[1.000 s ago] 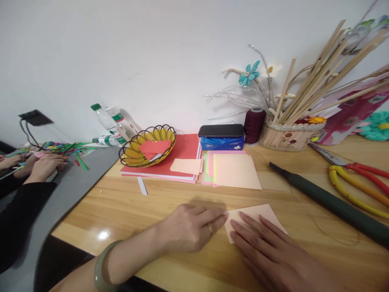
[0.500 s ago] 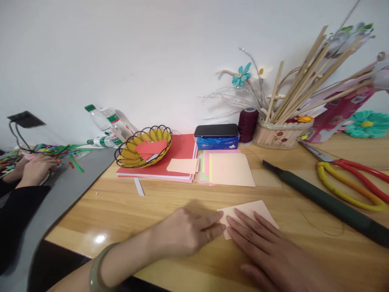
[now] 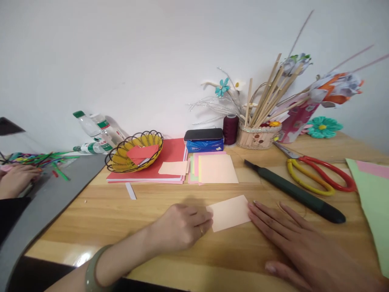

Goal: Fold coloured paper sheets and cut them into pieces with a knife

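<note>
A pale peach piece of paper [image 3: 230, 213], seemingly folded, lies flat on the wooden tabletop in front of me. At its left end, my left hand [image 3: 184, 226] has its fingers curled together on the edge; the thumb is hidden. My right hand [image 3: 293, 241] lies flat with fingers stretched out, its fingertips touching the paper's right edge. Beyond the paper is a stack of coloured square sheets [image 3: 218, 169], peach on top. A dark green craft knife [image 3: 294, 192] rests past my right hand, with red-and-yellow-handled scissors [image 3: 319, 170] behind it.
A yellow basket [image 3: 117, 159] sits on red paper [image 3: 172, 150]. A phone [image 3: 203, 134] tops a blue tissue pack [image 3: 205, 146], beside a maroon thread spool [image 3: 230, 129]. Green paper [image 3: 372, 202] lies at right. Another person's hand [image 3: 18, 180] is at far left.
My right hand has slid off the paper's surface to its right edge, baring the sheet. My left fingers have curled at the left edge. The view has shifted right, bringing in green paper.
</note>
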